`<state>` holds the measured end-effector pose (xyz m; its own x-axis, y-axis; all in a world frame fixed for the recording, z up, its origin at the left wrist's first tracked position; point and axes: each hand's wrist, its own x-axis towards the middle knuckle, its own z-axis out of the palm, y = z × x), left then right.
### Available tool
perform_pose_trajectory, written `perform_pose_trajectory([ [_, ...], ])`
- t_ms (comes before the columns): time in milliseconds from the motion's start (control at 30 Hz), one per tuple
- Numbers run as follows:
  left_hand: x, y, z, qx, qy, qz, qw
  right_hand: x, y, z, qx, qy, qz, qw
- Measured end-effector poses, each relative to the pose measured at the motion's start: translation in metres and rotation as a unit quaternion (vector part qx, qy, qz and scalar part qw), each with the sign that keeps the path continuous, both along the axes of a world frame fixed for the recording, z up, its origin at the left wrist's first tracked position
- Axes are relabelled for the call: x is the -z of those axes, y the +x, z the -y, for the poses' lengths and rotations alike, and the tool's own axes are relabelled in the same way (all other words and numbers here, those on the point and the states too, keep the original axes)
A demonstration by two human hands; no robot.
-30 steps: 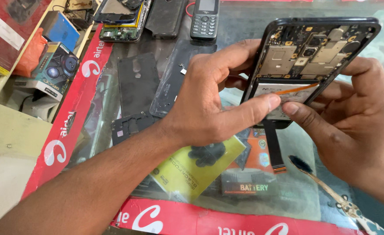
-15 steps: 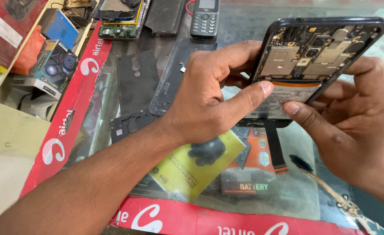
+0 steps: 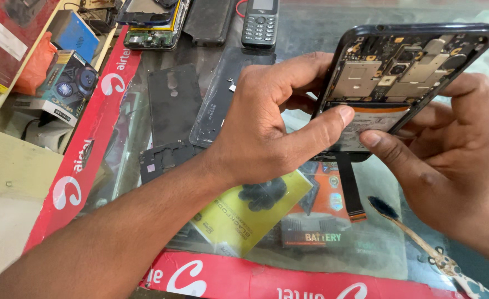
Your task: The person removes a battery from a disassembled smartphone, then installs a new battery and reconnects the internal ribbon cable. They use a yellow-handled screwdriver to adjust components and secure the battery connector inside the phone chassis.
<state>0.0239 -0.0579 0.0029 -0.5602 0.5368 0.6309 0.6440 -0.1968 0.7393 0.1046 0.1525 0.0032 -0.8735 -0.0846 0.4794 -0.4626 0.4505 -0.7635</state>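
My left hand (image 3: 272, 122) and right hand (image 3: 449, 160) both grip an opened phone (image 3: 405, 77); its back cover (image 3: 173, 102) is already off, battery (image 3: 374, 124) still seated.

Opened phone (image 3: 405, 77) up above the desk (image 3: 311, 33), between the hands: left hand (image 3: 272, 127) on its left edge, right hand (image 3: 449, 160) at its right and lower edge. Beneath it, on the desk, a ribbon cable (image 3: 348, 188); right of that, a brush (image 3: 416, 238). Left of the left hand, a back cover (image 3: 172, 102) and a frame piece (image 3: 164, 160). Far behind, a keypad phone (image 3: 260, 22). Off the desk's left edge, boxes (image 3: 67, 83).
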Motion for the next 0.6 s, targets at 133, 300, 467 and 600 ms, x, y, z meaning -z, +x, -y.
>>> perform_pose_trajectory([
  [133, -0.0002, -0.0003, -0.0013, -0.004, -0.008, 0.011, 1.0, 0.0008, 0.0001, 0.0001, -0.008, -0.006, -0.004, 1.0],
  [300, -0.0001, -0.0008, -0.0014, 0.001, -0.003, -0.001, 1.0, -0.0002, 0.0005, 0.0001, -0.011, 0.006, -0.006, 1.0],
  [467, -0.0001, -0.0012, -0.0008, 0.002, -0.001, 0.001, 1.0, -0.0009, -0.0001, 0.0008, -0.003, 0.004, -0.001, 1.0],
  [600, -0.0008, -0.0013, -0.0001, 0.003, -0.005, 0.004, 1.0, 0.0003, -0.0003, 0.0005, -0.006, 0.001, -0.008, 1.0],
])
